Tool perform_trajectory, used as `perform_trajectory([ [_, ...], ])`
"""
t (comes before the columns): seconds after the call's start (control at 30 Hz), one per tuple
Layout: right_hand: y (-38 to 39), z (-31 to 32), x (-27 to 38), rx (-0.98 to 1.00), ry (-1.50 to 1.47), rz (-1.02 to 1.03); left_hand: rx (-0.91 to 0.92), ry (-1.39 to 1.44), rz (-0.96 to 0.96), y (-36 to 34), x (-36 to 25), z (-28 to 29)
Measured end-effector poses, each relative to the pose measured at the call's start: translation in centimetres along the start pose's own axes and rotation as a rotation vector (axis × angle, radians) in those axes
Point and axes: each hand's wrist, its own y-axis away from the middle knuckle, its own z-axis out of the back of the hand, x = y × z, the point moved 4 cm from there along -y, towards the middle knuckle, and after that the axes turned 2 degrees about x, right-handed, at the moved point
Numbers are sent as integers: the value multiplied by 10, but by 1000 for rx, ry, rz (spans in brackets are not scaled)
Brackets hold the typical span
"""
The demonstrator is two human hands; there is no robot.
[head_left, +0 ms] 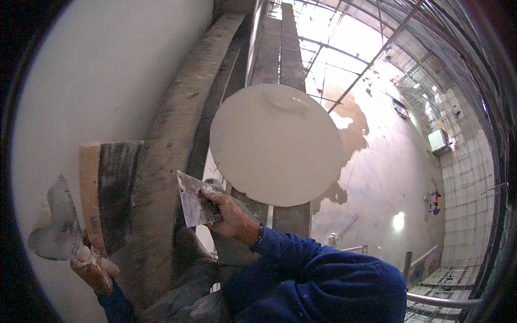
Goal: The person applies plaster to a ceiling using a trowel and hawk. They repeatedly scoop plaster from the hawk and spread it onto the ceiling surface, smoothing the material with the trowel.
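Plaster-smeared fingers of the right hand pinch a small steel scraper, held before the round white hawk board. The left hand closes its fingers around the handles of a wide trowel and a second, smaller blade, both lying against the white plastered wall. Beside them runs a rough concrete edge.

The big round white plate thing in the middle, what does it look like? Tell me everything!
The round white disc is flat, pale and smooth, like a board coated in plaster, with a faint smeared patch near its top edge. It faces the camera, in front of the grey scaffold planks. The right hand, holding a small metal trowel, is just below its lower left edge; what holds the disc up is hidden.
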Motion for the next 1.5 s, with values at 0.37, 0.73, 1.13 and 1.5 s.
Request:
perform_trajectory([
  [0.37, 2, -13, -3, -91, 492, 79, 30, 910, 766, -50, -82, -57],
  [0.73, 20, -67, -62, 118, -39, -395, 37, 1322, 793, -62, -143, -81],
  [1.13, 36, -99, -88, 184, 157, -672, -152, 1268, 803, -66, -177, -70],
  [1.5, 30, -97, -91, 10, 377, -502, -224, 1240, 753, -98, -155, -72],
])
